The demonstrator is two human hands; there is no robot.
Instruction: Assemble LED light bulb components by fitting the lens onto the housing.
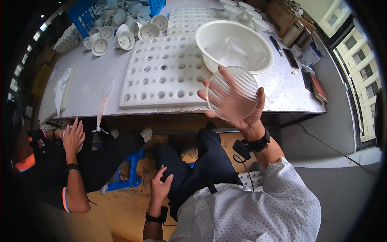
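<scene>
Above the table's front edge, my right hand (252,119) holds up a round mesh disc (233,93). The fingers spread behind the disc and show through its fine holes, and the thumb stands along its right edge. Just beyond the disc is a big white plastic basin (258,60) with something clear or pale lying in it. My left hand (161,184) rests by my thigh, holding nothing, its fingers apart. A white foam board (151,86) with rows of round holes lies on the table, left of the basin.
White cups (125,40) crowd the far left beside a blue crate (82,18). More white cups (233,11) stand behind the basin. A pen (276,45), a phone (290,58) and metal flasks (293,33) lie or stand right. A co-worker's hand (73,137) is at left.
</scene>
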